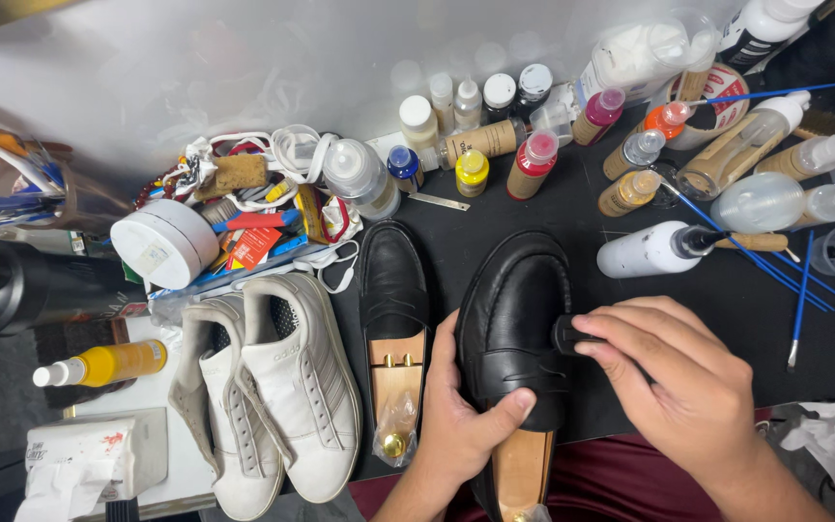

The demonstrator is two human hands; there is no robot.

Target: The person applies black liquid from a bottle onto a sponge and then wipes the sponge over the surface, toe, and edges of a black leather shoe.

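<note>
While the left hand point(461, 420) grips the black leather loafer point(514, 324) from its left side, with the thumb laid across the strap on top, the right hand point(683, 372) presses a small black round applicator point(564, 334) against the right side of the same shoe. The fingers of the right hand are closed around this applicator, and only its dark end shows. The loafer lies in the middle of the black work mat point(746, 319), toe pointing away from the person, and a wooden shoe tree point(522, 469) sits inside it.

Just beside it on the left is the second black loafer point(393, 280), also with a wooden shoe tree with brass knobs point(396, 372). Further left a pair of white lace-up sneakers point(277, 387) lies on a white surface, near a yellow spray bottle point(108, 364).

Behind the shoes stand many small bottles of different colours, among them a red-capped bottle point(532, 164) and a yellow-capped bottle point(472, 172). A white bottle with a black nozzle point(651, 249) lies on its side to the right of the held loafer, close to thin blue brushes point(802, 290). A round white container point(163, 244) is at the left.
</note>
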